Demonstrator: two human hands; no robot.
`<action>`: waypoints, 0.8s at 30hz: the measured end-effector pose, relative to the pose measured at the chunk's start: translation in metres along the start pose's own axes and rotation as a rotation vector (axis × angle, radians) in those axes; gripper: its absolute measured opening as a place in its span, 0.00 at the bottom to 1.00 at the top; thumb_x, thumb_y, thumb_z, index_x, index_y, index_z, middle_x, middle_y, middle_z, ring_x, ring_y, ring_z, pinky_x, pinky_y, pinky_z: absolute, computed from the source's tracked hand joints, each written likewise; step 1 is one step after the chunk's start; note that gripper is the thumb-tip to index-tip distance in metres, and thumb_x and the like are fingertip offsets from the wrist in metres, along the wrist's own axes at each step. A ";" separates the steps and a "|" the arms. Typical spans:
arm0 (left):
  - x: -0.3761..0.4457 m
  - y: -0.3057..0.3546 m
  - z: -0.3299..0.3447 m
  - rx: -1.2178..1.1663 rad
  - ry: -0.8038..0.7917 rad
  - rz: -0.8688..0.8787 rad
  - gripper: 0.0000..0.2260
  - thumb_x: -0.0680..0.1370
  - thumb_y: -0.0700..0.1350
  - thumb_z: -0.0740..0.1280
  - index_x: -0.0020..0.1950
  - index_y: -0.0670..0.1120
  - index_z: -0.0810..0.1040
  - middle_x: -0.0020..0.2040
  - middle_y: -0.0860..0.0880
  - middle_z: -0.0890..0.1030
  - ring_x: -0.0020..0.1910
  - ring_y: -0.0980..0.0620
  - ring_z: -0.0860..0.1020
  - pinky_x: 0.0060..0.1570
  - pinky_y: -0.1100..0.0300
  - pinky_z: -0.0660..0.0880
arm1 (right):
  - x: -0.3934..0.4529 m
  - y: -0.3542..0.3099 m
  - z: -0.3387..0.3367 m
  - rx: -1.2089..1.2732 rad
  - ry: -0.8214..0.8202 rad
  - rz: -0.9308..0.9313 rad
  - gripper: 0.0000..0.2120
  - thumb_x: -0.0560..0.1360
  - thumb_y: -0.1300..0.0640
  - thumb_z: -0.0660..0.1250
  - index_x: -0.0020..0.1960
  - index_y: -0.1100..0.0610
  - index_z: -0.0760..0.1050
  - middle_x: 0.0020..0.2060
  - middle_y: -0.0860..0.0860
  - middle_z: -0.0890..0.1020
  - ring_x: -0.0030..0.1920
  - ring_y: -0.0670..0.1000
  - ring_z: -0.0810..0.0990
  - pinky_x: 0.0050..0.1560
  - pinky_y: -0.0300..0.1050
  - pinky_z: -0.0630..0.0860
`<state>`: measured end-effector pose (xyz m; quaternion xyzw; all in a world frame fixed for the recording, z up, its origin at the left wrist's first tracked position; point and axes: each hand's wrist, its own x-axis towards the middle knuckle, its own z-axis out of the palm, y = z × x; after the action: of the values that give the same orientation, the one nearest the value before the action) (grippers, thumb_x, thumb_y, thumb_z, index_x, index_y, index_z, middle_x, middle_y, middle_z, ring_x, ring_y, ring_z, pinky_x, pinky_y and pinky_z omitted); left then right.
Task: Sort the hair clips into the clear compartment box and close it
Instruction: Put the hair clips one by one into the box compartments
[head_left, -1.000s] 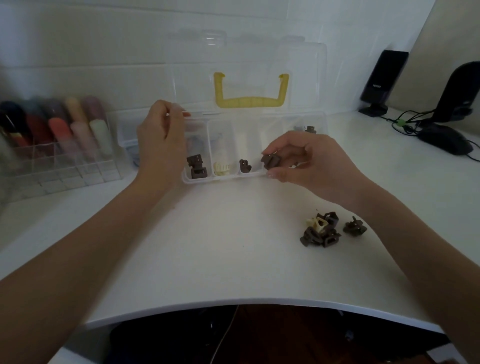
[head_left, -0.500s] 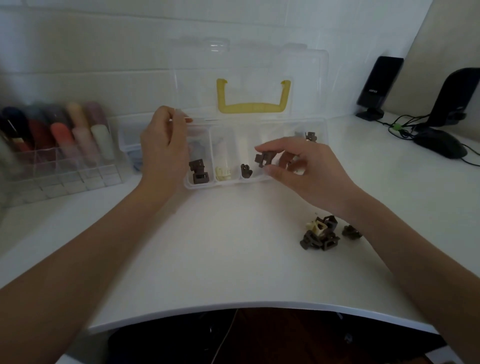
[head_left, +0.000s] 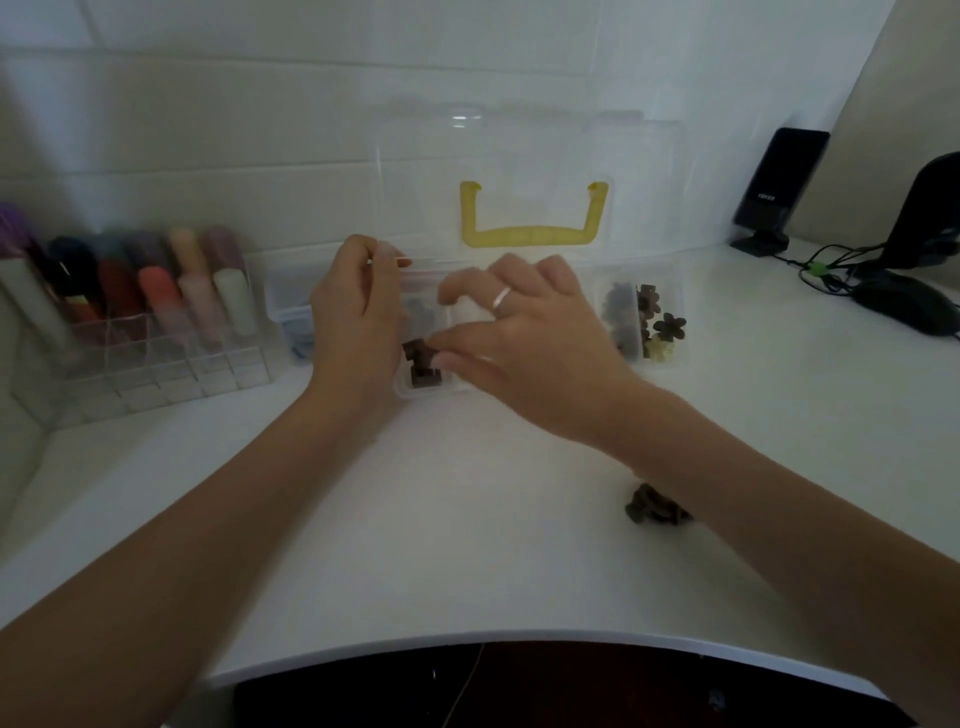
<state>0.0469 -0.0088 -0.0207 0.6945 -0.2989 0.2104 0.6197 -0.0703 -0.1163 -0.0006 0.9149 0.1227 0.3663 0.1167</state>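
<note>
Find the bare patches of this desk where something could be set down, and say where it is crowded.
Bare: the white desktop between the forearms, up to its front edge, and right of the clear compartment box, before the black mouse. Crowded: both hands over the box, and the dark hair clip pile beside the right forearm.

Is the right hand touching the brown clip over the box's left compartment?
Touching. The head view shows the right hand with thumb and forefinger pinching the brown clip just above another clip lying in the clear box.
</note>
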 end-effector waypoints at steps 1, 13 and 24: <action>0.000 0.000 0.000 -0.002 0.001 -0.008 0.09 0.81 0.42 0.55 0.43 0.44 0.70 0.34 0.58 0.72 0.33 0.68 0.71 0.35 0.76 0.66 | -0.003 0.004 -0.008 0.073 -0.017 0.017 0.14 0.75 0.46 0.60 0.49 0.49 0.83 0.53 0.48 0.81 0.50 0.51 0.73 0.47 0.48 0.62; -0.003 0.004 -0.001 -0.033 -0.007 -0.026 0.09 0.81 0.41 0.55 0.43 0.43 0.71 0.36 0.58 0.73 0.33 0.70 0.71 0.36 0.78 0.66 | -0.125 0.020 -0.055 0.413 -0.550 0.262 0.27 0.72 0.28 0.47 0.69 0.33 0.57 0.73 0.33 0.58 0.73 0.34 0.51 0.71 0.35 0.47; -0.001 -0.001 -0.002 0.008 -0.012 0.006 0.08 0.81 0.43 0.55 0.44 0.45 0.70 0.37 0.58 0.73 0.34 0.69 0.71 0.36 0.78 0.65 | -0.058 -0.011 -0.004 0.681 -0.390 0.259 0.14 0.75 0.55 0.69 0.60 0.55 0.77 0.57 0.47 0.77 0.57 0.42 0.72 0.60 0.28 0.64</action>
<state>0.0469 -0.0070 -0.0219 0.6974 -0.3039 0.2095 0.6143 -0.1151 -0.1234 -0.0380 0.9614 0.0961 0.1362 -0.2188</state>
